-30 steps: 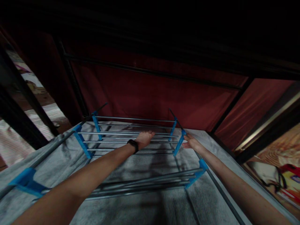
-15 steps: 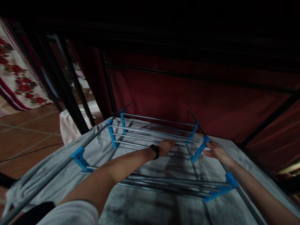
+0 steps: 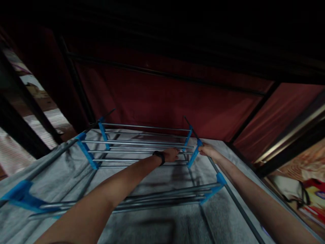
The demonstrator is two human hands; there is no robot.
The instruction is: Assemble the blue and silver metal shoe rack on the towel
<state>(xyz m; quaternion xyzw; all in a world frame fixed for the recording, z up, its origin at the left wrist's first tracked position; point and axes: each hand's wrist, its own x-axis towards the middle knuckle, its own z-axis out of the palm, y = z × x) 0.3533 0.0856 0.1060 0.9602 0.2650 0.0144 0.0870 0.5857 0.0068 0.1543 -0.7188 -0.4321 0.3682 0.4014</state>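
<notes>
A metal rack (image 3: 142, 142) of grey rods with blue plastic connectors lies on grey fabric (image 3: 63, 173) inside a dark wardrobe frame. My left hand (image 3: 170, 154), a black band on its wrist, is closed around one of the rods near the far right blue connector (image 3: 193, 154). Just right of that connector, my right hand (image 3: 208, 150) is closed on the rack's side rod. A nearer set of rods (image 3: 162, 198) crosses beneath both forearms.
Dark red fabric walls (image 3: 162, 98) on black poles close in the back and right. A black upright pole (image 3: 22, 125) stands at the left, with a tiled floor and cloth beyond it. Colourful items (image 3: 304, 193) lie at the lower right.
The view has swung back to the right. My left hand has slid right along the rods toward the blue connector and closed. My right hand has gone from spread fingers to gripping the side rod.
</notes>
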